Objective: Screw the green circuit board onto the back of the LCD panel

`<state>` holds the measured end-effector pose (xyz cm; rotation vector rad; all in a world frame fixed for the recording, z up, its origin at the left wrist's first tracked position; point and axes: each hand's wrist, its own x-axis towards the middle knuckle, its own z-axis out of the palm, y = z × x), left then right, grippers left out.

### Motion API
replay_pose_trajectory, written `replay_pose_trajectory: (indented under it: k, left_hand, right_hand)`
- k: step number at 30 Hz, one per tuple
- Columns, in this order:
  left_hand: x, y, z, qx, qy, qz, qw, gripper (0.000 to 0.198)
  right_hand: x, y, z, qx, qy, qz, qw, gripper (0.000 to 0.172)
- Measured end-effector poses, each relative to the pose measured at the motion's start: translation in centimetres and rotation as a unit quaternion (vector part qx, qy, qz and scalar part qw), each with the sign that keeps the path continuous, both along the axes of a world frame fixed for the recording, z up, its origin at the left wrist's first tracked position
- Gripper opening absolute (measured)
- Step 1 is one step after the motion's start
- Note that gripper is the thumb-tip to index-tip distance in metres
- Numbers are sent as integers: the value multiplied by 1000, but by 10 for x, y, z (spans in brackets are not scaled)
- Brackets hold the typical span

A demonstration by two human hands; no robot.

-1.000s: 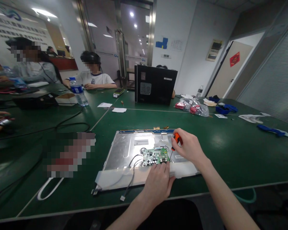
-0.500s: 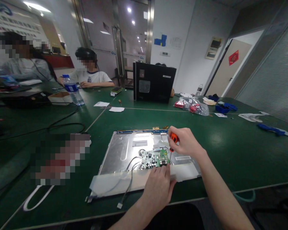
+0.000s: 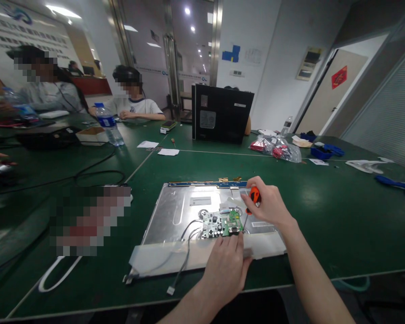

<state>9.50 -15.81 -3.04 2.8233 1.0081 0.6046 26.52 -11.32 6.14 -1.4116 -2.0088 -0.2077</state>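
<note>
My right hand (image 3: 268, 202) is closed around the orange-and-black handle of a screwdriver (image 3: 254, 194). The thin shaft slants down to the right edge of a small green circuit board (image 3: 225, 221), where the tip lies close to my left fingertips. My left hand (image 3: 227, 261) rests with fingers stretched out at the board's near edge, thumb apart. Beneath both hands is a silver metal-backed display panel (image 3: 165, 209), lying flat. A pale film strip (image 3: 168, 258) runs along the panel's near side. Dark cables (image 3: 188, 252) lead from the board over the strip to a white plug.
A black computer case (image 3: 222, 114) stands across the green table (image 3: 324, 211). A water bottle (image 3: 110, 126), cables and a blurred-out item with a white loop (image 3: 59, 274) lie left. Bagged red parts (image 3: 276, 148) and blue gloves (image 3: 334, 150) are at right. Two people sit at far left.
The view has turned slightly left, so everything sits farther right. The screwdriver handle and my right hand lean a bit more to the right. My left hand keeps its place at the board.
</note>
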Motion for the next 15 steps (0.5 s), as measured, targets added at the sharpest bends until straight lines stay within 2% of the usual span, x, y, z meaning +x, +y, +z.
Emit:
replay_pose_trajectory:
  k: [8,15]
  left_hand:
    - [-2,-1,2,-17,12,-12,1000,42]
    - [0,-1,0,-21,14,-11,1000,40]
  right_hand:
    - [-3,-6,3,-8,1,47,999,16]
    - [-3,-6,-1,21,13,50,998,17]
